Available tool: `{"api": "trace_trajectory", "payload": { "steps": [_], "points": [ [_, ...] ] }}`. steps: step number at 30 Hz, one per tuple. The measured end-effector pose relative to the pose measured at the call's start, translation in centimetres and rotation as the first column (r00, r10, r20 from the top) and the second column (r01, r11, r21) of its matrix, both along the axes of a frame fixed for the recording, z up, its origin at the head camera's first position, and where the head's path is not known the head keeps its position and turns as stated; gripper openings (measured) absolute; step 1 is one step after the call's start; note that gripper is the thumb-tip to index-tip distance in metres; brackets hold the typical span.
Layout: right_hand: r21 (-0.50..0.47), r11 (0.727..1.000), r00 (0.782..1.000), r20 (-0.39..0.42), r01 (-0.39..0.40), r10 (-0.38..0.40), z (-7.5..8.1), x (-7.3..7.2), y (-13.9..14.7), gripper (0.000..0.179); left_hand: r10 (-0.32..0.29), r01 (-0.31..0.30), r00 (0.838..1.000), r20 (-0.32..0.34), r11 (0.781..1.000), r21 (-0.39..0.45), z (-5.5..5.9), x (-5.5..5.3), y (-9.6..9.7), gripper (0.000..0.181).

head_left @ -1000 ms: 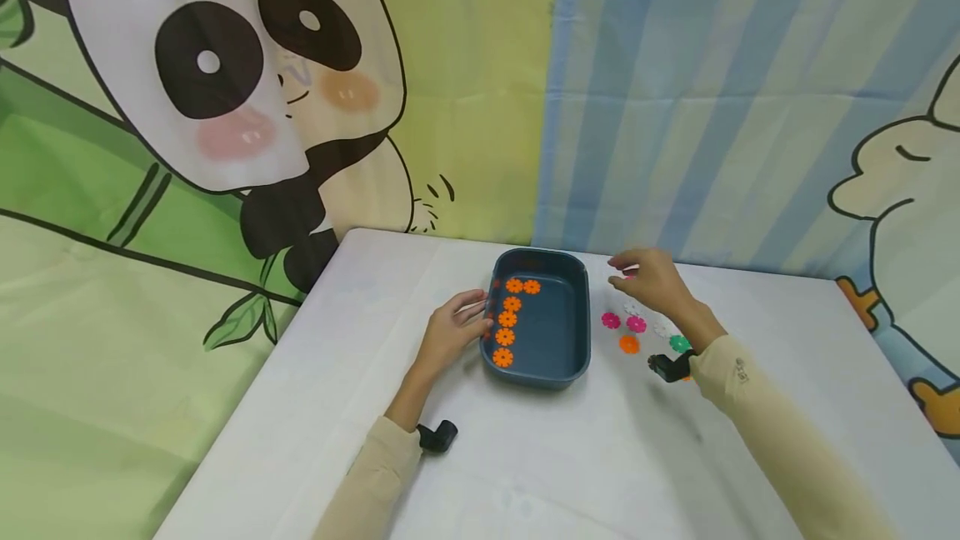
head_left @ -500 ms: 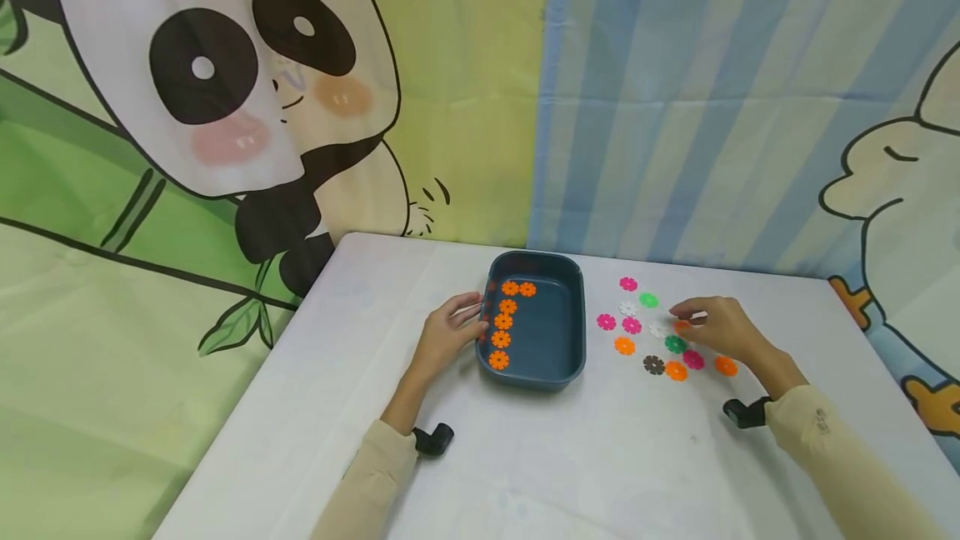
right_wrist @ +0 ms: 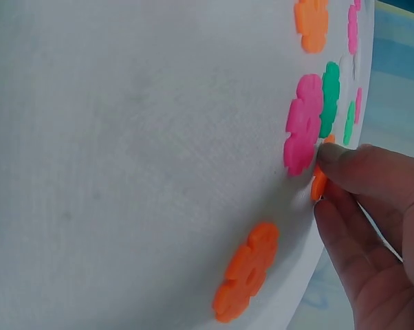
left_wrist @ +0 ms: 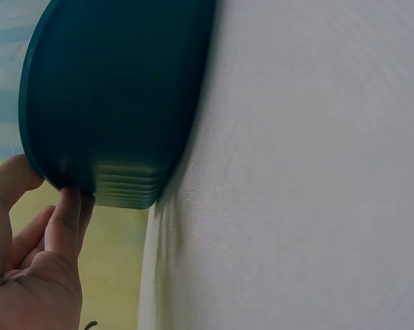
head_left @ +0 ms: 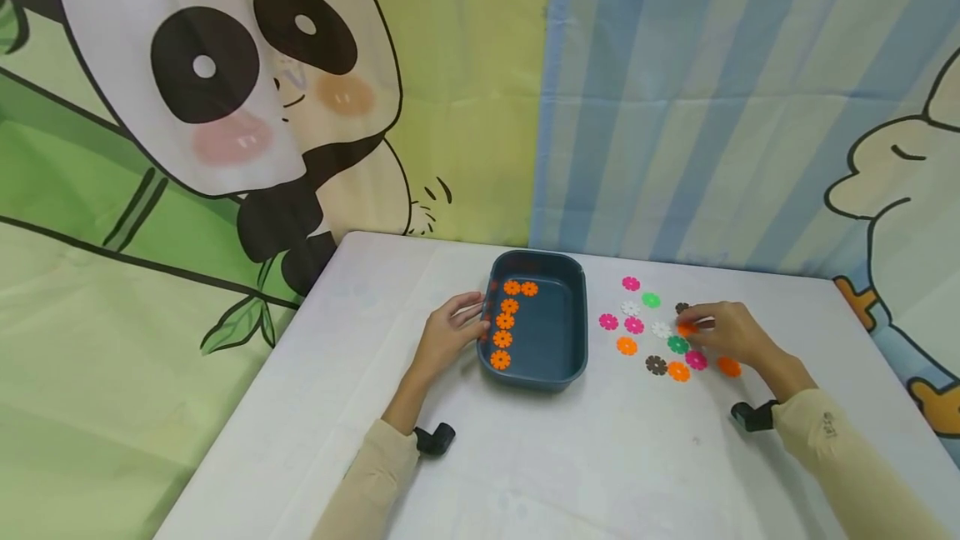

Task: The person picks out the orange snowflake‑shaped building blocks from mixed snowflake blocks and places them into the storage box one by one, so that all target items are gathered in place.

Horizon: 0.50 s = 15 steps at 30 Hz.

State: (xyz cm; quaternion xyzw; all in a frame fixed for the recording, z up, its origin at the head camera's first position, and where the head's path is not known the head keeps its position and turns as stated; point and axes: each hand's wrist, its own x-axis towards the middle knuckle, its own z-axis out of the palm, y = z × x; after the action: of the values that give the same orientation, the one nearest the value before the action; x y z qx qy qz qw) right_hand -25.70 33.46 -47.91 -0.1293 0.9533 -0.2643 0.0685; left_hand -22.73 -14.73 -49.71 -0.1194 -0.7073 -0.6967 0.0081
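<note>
My left hand [head_left: 447, 336] holds the left rim of a dark blue rectangular tray [head_left: 550, 377], thumb and fingers at its edge in the left wrist view. Inside the tray, several orange flower-shaped discs [head_left: 502, 339] form a column along the left side, with one more beside the top disc. To the right of the tray, my right hand [head_left: 731, 332] pinches an orange flower-shaped disc [right_wrist: 320, 182] between thumb and finger, low over the table. A pink disc [right_wrist: 304, 127] and a dark green disc [right_wrist: 329, 100] lie right beside the fingertips.
Loose discs lie around the right hand: white [head_left: 631, 308], light green [head_left: 651, 300], brown [head_left: 656, 365] and more orange [head_left: 729, 367]. The white table [head_left: 570, 465] ends at a cartoon-printed curtain [head_left: 480, 107] behind.
From above the back discs, my right hand has moved right and toward me, uncovering discs, and its fingers have closed on an orange one. The left hand stays at the tray.
</note>
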Motion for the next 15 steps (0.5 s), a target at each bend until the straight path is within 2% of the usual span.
{"api": "trace_trajectory", "payload": {
  "steps": [5, 15],
  "points": [
    [-0.006, 1.0, 1.0, -0.011, 0.012, -0.012, 0.12, -0.02, -0.05, 0.033, 0.002, -0.002, 1.0, -0.001, 1.0, -0.001, 0.02, -0.03, -0.03, 0.053],
    [0.015, 1.0, 0.992, -0.127, -0.025, 0.027, -0.13, 0.46, 0.03, 0.033, 0.002, -0.002, 1.0, -0.015, 1.0, -0.013, -0.12, -0.07, 0.0, 0.055]
  ]
}}
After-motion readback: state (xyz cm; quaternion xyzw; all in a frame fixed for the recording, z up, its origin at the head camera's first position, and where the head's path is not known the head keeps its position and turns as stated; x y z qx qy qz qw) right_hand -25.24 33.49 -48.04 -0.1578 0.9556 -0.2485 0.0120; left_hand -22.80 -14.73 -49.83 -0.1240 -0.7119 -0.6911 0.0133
